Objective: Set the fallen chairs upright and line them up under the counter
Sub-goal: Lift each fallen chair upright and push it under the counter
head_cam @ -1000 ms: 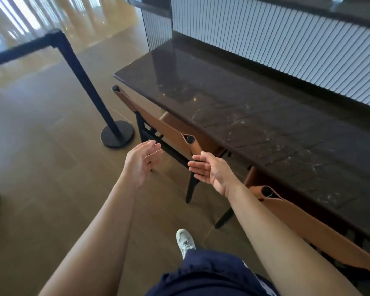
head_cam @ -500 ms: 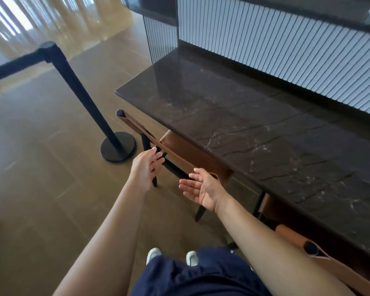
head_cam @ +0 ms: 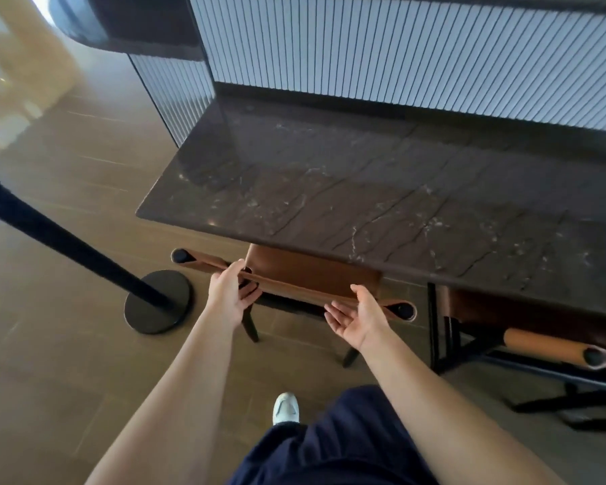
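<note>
Well, the bench [head_cam: 382,204] fills most of my view: a dark veined stone slab running below a pale ribbed panel [head_cam: 399,47]. Under the bench's left end stands the left chair [head_cam: 312,274], upright. Its tan seat is tucked beneath the slab and its tan backrest strap runs just outside the bench's front edge. Further right along the bench, the right chair [head_cam: 539,341] shows a black frame and a tan roll partly under the slab; whether it stands square or leans I cannot tell. Off the bench's left corner, on the floor [head_cam: 67,362], sits the round black base of a barrier post [head_cam: 158,302], its pole slanting away.

Both my bare arms reach forward toward the bench's front edge. My left hand [head_cam: 230,294] is on the left part of the left chair's backrest, thumb laid over the top edge and fingers [head_cam: 252,292] curled against the near side, pinching the strap. My right hand [head_cam: 355,318] lies at the strap's right part, palm up, fingers wide and straight, thumb touching the strap, holding nothing. Well back from the bench, one white shoe [head_cam: 286,407] shows past my navy shorts [head_cam: 329,442].
</note>
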A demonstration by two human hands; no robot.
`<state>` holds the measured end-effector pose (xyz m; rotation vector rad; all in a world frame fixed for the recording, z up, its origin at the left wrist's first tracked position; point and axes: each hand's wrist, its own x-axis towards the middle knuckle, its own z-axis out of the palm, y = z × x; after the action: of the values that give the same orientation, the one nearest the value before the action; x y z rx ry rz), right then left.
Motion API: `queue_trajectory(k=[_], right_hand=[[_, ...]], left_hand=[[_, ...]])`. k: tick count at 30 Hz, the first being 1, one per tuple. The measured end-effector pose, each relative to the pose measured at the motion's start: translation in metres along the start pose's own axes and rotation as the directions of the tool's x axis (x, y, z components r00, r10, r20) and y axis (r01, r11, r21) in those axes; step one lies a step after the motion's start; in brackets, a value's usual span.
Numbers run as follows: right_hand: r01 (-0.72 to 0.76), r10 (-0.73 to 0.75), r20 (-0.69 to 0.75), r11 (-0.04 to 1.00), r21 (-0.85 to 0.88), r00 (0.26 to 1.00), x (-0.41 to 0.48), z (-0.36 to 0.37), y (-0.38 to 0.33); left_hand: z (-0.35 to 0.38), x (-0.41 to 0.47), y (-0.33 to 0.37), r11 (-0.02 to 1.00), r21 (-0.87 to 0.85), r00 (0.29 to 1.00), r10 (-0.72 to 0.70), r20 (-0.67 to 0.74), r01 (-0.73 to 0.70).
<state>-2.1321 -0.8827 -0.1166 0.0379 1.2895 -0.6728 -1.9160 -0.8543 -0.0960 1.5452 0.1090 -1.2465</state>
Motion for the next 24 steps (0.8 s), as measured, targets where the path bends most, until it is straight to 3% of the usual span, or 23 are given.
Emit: queue_trajectory(k=[3, 6, 15, 24], right_hand=[[0.046, -0.037, -0.050, 0.982, 0.183, 0.998, 0.002, 0.005, 0.000], [0.124, -0.095, -0.128, 0.960, 0.250, 0.987, 0.004, 0.008, -0.002], [0.282, -0.196, -0.317, 0.925, 0.255, 0.928, 0.003, 0.004, 0.001], [0.366, -0.273, -0.338, 0.896, 0.251, 0.901, -0.005, -0.035, -0.013]], left_hand=[[-0.005, 0.019, 0.016, 0.996, 0.064, 0.998, -0.057, 0.016, 0.056], [-0.010, 0.030, 0.021, 0.991, 0.052, 0.992, -0.122, 0.040, 0.120], [-0.016, 0.054, 0.030, 0.980, 0.011, 0.976, -0.201, 0.088, 0.201], [0.004, 0.033, 0.001, 0.981, -0.028, 0.970, -0.187, 0.156, 0.193]])
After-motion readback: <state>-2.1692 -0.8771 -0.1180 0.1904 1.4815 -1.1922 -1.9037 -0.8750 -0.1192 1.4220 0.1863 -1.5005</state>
